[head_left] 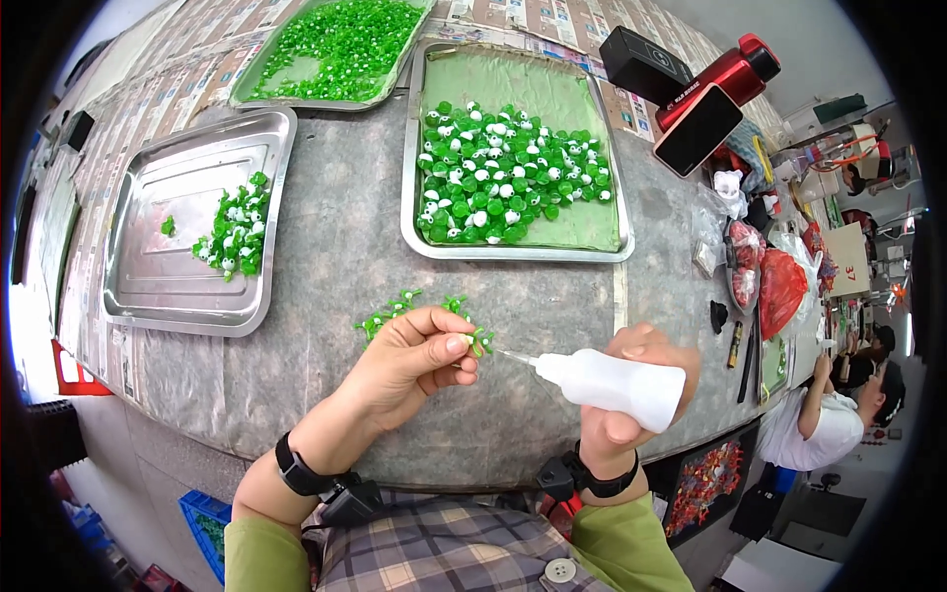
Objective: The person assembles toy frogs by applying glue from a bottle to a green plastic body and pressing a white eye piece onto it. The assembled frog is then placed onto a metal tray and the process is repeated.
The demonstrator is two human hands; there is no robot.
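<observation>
Between the thumb and fingers of my left hand [414, 357] is pinched a small green plastic piece [480, 341]. My right hand [636, 385] is closed around a white squeeze bottle [621, 387], tipped sideways. Its thin needle nozzle [517, 356] points left, with the tip close to the green piece; whether they touch I cannot tell. Behind my left hand lies a small heap of similar green pieces [380, 318] on the grey tabletop [335, 217].
A green-lined tray [513, 79] holds green-and-white balls. Another tray [242, 94] of small green parts stands far left, and a metal tray [148, 237] with assembled pieces nearer left. At right are a phone [697, 130], red bottle [725, 74] and red bag [779, 294]. A co-worker [819, 424] sits right.
</observation>
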